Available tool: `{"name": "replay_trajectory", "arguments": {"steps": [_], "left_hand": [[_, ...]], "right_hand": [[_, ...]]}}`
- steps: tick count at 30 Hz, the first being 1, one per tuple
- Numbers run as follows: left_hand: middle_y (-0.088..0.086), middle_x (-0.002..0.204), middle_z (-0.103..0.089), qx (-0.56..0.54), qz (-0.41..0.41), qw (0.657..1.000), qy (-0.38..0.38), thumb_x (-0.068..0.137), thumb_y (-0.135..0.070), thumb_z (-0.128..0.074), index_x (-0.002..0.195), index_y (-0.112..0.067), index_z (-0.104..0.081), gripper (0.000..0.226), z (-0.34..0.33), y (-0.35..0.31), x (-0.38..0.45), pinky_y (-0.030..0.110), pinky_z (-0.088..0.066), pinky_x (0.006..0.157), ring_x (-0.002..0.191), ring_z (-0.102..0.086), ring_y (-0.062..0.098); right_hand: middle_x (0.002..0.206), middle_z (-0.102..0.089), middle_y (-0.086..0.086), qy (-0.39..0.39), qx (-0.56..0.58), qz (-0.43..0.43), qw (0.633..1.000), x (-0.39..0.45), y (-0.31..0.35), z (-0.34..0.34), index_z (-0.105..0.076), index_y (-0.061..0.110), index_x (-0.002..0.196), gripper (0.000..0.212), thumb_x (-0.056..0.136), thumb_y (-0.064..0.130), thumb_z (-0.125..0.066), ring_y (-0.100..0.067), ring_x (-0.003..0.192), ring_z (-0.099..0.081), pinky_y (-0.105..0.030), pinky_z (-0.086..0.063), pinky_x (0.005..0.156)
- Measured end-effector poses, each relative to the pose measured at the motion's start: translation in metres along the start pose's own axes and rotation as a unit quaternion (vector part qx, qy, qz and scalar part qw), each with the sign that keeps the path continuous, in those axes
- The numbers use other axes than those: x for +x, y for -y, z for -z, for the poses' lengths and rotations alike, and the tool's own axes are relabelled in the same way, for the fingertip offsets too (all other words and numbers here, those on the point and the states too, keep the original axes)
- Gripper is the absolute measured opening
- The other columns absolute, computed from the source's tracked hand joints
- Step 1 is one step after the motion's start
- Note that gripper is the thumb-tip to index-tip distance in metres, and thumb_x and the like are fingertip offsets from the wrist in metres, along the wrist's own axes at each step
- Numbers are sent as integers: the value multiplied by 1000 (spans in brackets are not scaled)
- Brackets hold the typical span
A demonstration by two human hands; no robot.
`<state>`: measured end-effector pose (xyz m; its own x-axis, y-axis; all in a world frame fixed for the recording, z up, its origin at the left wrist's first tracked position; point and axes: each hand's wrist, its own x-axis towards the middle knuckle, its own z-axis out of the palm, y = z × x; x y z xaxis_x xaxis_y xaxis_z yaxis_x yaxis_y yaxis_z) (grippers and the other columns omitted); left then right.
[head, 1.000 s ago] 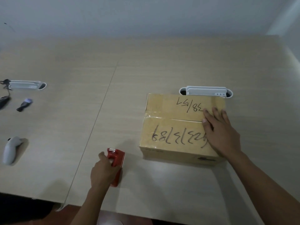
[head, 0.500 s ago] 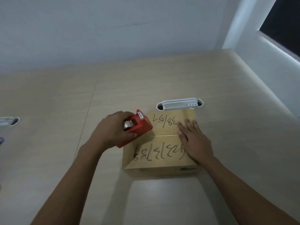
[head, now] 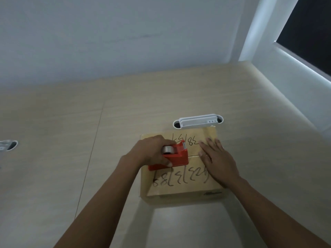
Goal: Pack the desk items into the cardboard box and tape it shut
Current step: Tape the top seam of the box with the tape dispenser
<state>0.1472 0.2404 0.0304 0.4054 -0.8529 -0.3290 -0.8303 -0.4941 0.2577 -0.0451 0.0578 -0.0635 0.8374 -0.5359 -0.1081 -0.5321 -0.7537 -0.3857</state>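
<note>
Gripping red tape dispenser (head: 172, 157) w/ left hand (head: 152, 151), on closed cardboard box (head: 180, 176) top, 9 o'clock side; right hand (head: 217, 161) flat, fingers spread, at 3 o'clock. Box on worktop (head: 71, 140).

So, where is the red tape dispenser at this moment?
In the head view, the red tape dispenser sits on top of the closed cardboard box, toward its left side over the flap seam, gripped by the left hand; the right hand lies flat beside it.

Left hand (head: 150, 151) grips red tape dispenser (head: 174, 158) on closed cardboard box (head: 180, 190); right hand (head: 217, 161) flat on top.
</note>
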Motion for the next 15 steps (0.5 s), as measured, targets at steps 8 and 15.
{"name": "replay_trajectory", "arguments": {"steps": [8,15], "left_hand": [[-7,113,-63,-85,20,995,-53,70,-48,-81,120,-33,-57,58,-13,7,-10,31,-52,82,97,-58,13],[-9,115,-66,-85,49,993,-64,69,-48,-81,123,-32,-59,60,-10,-3,-18,28,-50,81,98,-60,13]], "right_hand": [[108,-71,14,88,227,99,965,30,73,69,-69,30,107,21,99,41,-53,-2,99,-63,-24,-48,86],[84,-66,1,278,53,132,950,63,94,87,-66,25,78,35,92,56,-58,-22,76,-67,-30,-51,65]]}}
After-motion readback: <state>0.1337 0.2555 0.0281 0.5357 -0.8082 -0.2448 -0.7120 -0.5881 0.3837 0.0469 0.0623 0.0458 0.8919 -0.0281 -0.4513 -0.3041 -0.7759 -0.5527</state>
